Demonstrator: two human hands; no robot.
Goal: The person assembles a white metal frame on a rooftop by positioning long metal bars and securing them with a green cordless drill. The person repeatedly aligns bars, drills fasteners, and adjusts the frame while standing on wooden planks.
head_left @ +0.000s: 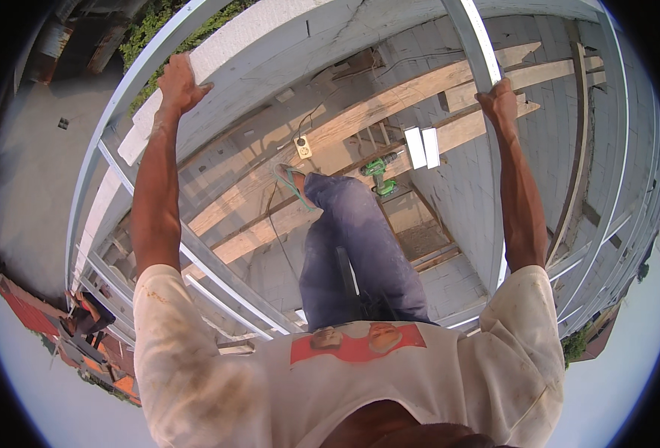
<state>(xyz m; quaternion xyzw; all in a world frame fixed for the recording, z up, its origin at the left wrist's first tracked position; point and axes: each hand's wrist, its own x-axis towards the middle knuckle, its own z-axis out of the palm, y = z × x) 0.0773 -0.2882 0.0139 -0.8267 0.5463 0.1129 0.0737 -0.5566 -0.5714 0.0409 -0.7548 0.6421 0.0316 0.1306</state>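
Observation:
My left hand (180,86) grips the top edge of a pale block wall (248,33), its thumb on the near side and its fingertips partly hidden. Close to its left runs a silvery metal roof beam (125,89). At the upper right my right hand (499,103) is closed round another metal beam (475,41), which comes down from the top. Well below both hands, a green cordless drill (378,176) rests on wooden planks (330,137). Beside it are two short white strips (422,148).
My sandalled foot (294,184) stands on the planks, near a cream socket block (303,146) with a cable. Rooms between block walls lie far below. More metal beams (615,112) curve along the right. Another person (91,312) is at the lower left.

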